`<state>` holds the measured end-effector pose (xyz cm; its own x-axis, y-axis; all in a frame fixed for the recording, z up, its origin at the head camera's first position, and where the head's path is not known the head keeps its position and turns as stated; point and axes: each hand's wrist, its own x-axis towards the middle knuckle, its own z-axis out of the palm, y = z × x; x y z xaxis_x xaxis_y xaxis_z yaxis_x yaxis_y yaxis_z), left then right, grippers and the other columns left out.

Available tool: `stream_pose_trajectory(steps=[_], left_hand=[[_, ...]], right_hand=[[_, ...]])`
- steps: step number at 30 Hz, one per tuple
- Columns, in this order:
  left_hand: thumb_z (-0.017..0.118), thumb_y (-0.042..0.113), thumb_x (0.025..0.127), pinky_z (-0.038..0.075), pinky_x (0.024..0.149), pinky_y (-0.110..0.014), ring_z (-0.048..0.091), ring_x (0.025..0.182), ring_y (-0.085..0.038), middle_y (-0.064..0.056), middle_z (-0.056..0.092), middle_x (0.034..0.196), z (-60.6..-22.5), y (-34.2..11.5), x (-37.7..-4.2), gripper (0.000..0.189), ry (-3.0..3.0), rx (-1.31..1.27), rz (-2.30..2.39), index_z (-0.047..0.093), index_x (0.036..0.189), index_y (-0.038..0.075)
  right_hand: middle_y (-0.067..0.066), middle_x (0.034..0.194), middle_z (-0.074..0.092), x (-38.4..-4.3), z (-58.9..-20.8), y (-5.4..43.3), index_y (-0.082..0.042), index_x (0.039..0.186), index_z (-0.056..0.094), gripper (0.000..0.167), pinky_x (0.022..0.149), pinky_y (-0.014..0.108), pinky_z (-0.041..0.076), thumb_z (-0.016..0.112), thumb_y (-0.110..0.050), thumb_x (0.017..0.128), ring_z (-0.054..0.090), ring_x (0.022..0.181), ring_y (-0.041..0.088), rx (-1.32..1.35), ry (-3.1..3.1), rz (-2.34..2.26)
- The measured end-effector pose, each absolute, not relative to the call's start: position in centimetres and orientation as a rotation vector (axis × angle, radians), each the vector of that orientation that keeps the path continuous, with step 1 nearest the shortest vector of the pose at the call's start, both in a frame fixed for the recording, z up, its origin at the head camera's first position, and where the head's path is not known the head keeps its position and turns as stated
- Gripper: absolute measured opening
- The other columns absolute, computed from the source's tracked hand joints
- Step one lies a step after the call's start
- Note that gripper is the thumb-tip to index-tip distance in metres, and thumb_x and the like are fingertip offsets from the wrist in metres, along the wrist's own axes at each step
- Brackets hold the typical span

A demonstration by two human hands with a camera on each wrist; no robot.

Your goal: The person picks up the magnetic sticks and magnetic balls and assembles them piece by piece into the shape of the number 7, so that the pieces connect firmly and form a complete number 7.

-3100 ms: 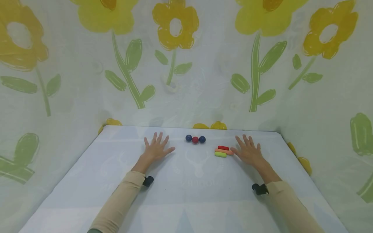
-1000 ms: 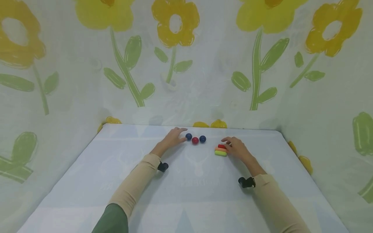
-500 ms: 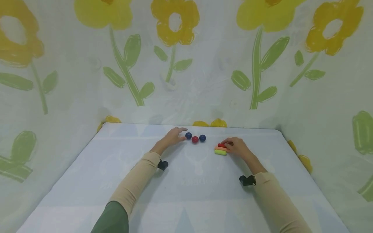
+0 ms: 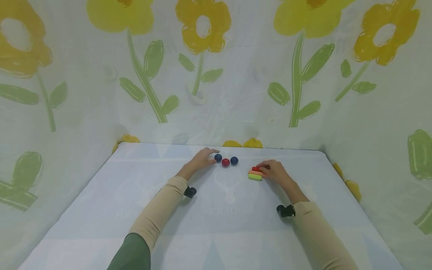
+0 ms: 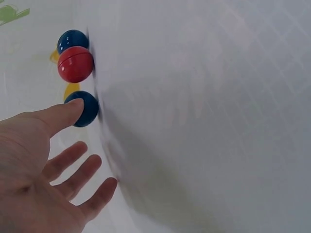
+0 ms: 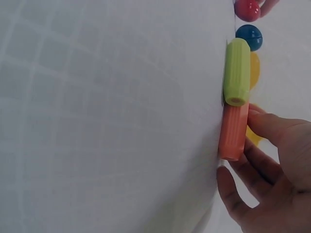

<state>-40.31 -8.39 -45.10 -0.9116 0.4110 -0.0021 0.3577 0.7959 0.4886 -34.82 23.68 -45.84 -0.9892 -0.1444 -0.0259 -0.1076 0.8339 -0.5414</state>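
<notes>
Two dark blue balls and a red ball (image 4: 225, 162) lie near the table's back edge. My left hand (image 4: 201, 159) is at the left blue ball (image 5: 89, 112), thumb against its near side and index finger stretched out beyond it. The other fingers are spread apart. To the right lie three short ribbed sticks with tapered ends: lime green (image 6: 237, 70), orange (image 6: 233, 132) and red (image 4: 256, 169). My right hand (image 4: 276, 173) pinches the red stick between thumb and index finger, its wrist view hiding that stick. The orange stick's right end is behind the thumb in the head view.
The other blue ball (image 4: 234, 161) sits just right of the red one. A white cloth covers the table (image 4: 229, 221). Flower-printed sheets (image 4: 236, 93) rise behind the table and at both sides.
Both hands came inward from lying spread on the table, the left to the blue ball, the right to the sticks. Lately the right thumb and index finger closed on the red stick.
</notes>
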Motion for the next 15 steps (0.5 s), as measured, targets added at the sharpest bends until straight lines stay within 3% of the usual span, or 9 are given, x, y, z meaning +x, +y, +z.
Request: stream_pose_trajectory(steps=[7, 15], left_hand=[[0.068, 0.014, 0.092, 0.043, 0.111, -0.044, 0.052, 0.126, -0.028, -0.011, 0.057, 0.132, -45.1, -7.8, -40.0, 0.046, 2.912, 0.671, 0.735, 0.057, 0.137, 0.018], [0.069, 0.012, 0.090, 0.042, 0.111, -0.042, 0.054, 0.127, -0.028, -0.009, 0.064, 0.129, -44.9, -7.2, -40.2, 0.037, 2.971, 0.672, 0.756, 0.065, 0.127, 0.014]], right_hand=[[0.016, 0.119, 0.067, -34.7, -45.9, 23.7, -0.007, 0.118, 0.070, 0.025, 0.096, 0.047, 0.050, 0.059, -0.016, 0.098, 0.057, 0.105, 0.028, -0.196, 2.947, -0.883], [0.016, 0.120, 0.065, -34.7, -45.8, 23.6, -0.008, 0.119, 0.070, 0.025, 0.097, 0.047, 0.049, 0.058, -0.015, 0.098, 0.056, 0.106, 0.029, -0.165, 2.945, -0.876]])
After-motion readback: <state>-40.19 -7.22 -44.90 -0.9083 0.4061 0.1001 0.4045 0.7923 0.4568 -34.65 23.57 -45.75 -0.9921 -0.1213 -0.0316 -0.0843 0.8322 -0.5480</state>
